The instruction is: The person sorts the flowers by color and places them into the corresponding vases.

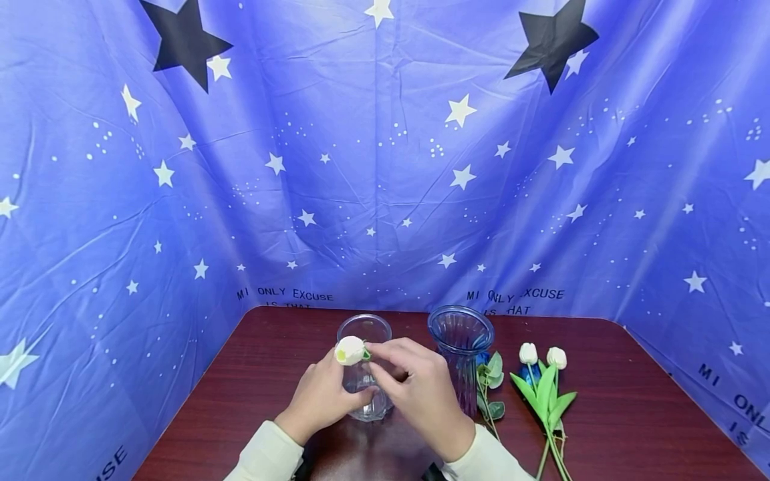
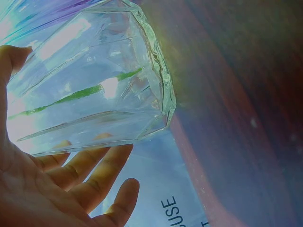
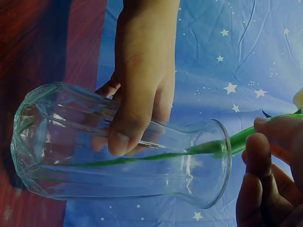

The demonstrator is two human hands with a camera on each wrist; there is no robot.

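At lower centre of the head view we see a tulip (image 1: 349, 351) with a white bloom, yellow at its middle, and a green stem (image 3: 165, 156). The clear glass vase (image 3: 120, 176) is colourless; the tinted glass vase (image 1: 458, 367), right of it, is blue, turning violet low down. At lower right we find two white blooms (image 1: 557, 358) and bright green leaves (image 1: 548, 394). We see a reddish-brown table (image 1: 619, 374), off-white sleeves (image 1: 271, 451), and a blue-violet backdrop (image 1: 361, 194) patterned with white stars, dots, black lettering and two large black stars along the top.
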